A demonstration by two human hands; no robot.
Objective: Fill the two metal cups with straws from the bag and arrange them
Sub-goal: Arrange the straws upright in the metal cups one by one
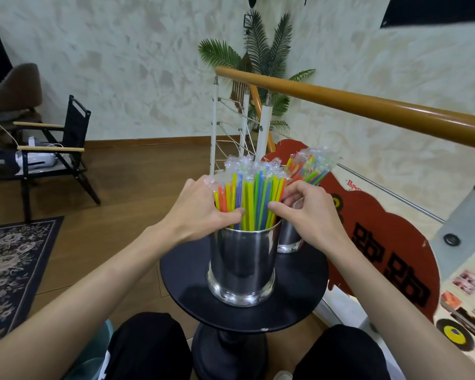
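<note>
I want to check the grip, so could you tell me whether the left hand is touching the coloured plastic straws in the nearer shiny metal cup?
Touching. The head view shows the left hand curled around the coloured straws above the cup's rim.

Far metal cup: largely hidden behind the right hand and the near metal cup; only part of its wall and base shows. Its straws are hidden at their lower ends.
Left hand: fingers hidden behind the near cup's straws; only the thumb shows.
Desk: far edge hidden by both cups and the right forearm.
Red sign: small lettering too small to read; right part hidden.
Both forearms are cut off by the lower edge.
</note>
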